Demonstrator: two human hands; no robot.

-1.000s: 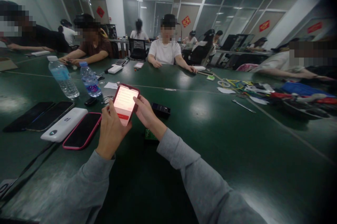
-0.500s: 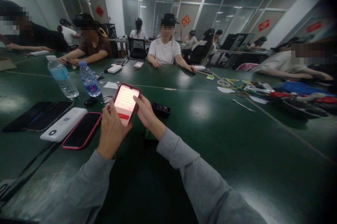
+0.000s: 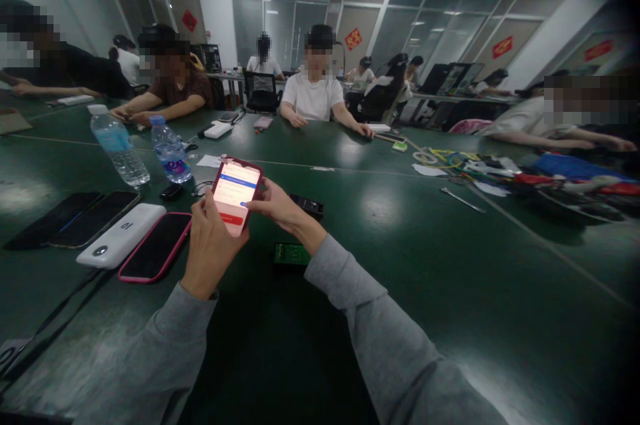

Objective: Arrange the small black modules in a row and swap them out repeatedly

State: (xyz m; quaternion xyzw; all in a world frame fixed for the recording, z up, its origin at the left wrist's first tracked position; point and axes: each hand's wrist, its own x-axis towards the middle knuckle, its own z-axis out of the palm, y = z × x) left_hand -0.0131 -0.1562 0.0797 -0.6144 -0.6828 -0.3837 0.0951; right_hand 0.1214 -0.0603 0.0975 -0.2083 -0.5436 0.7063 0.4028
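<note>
A lit smartphone point(image 3: 234, 192) in a dark red case is held up above the green table, its screen towards me. My left hand point(image 3: 213, 245) is closed around its lower left side. On the right edge, my right hand point(image 3: 277, 207) grips the phone, with the thumb over the lower part of the screen; its other fingers are partly hidden behind. The screen shows a blue band and a red button, but the text is too small to read. Under my right forearm lies a green circuit board point(image 3: 290, 254), and a black box-shaped device point(image 3: 307, 206) sits just beyond that wrist.
At left lie a pink-cased phone point(image 3: 156, 248), a white power bank point(image 3: 121, 236) and dark phones point(image 3: 95, 218). Behind them stand two water bottles point(image 3: 170, 152). Tangled cables point(image 3: 450, 158) and a wrench point(image 3: 463, 200) lie at right. A person point(image 3: 315, 92) sits opposite.
My right thumb has moved down the screen, and the right forearm has shifted slightly right, showing more of the circuit board. A blue band has appeared on the screen.
</note>
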